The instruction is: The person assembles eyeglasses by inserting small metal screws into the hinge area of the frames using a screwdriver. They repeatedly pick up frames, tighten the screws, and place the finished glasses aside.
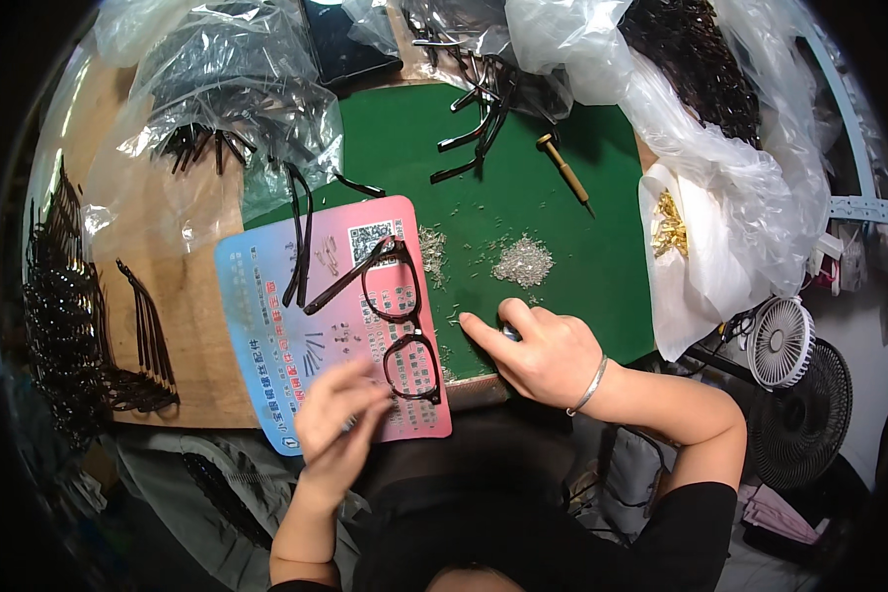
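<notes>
Left hand (pixel 337 419) hovers blurry with fingers loosely curled over the glossy pink-and-blue card (pixel 266 326), just beside the black eyeglass frame (pixel 397 326) lying on it, while right hand (pixel 543 350) rests half-open on the green mat (pixel 553 247), forefinger out near tiny silver screws (pixel 523 262).

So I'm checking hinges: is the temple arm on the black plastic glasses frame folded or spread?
Spread: on the black plastic glasses frame, one temple arm angles out, away from the lens rims.
</notes>
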Motion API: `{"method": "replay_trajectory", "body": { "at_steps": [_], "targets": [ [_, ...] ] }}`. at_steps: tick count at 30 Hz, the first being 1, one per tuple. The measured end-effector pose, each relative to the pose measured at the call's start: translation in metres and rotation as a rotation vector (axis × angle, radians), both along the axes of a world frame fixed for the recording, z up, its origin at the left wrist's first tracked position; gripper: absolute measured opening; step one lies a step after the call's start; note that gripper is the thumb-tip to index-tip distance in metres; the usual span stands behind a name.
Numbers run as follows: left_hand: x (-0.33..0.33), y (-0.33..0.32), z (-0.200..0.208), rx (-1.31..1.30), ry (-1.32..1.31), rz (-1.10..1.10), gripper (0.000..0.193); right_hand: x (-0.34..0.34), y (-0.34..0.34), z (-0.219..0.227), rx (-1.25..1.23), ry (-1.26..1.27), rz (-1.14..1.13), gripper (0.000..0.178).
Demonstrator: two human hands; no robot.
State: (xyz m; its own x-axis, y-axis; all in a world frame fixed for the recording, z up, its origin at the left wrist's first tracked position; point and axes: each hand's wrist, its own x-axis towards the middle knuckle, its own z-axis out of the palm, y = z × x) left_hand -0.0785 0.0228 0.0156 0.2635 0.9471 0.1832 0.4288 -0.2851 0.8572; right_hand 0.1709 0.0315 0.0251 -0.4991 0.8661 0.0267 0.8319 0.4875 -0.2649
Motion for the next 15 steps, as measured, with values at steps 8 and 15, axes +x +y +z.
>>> {"method": "replay_trajectory", "body": {
  "at_steps": [8, 15],
  "targets": [
    [0.017, -0.015, -0.008, 0.386, 0.249, -0.328, 0.019, -0.003, 0.0, -0.003, 0.023, -0.047, 0.065, 0.046],
    [0.024, -0.018, -0.013, 0.33, 0.23, -0.209, 0.019, 0.006, -0.002, 0.01, -0.216, 0.143, -0.003, 0.043]
  ]
}}
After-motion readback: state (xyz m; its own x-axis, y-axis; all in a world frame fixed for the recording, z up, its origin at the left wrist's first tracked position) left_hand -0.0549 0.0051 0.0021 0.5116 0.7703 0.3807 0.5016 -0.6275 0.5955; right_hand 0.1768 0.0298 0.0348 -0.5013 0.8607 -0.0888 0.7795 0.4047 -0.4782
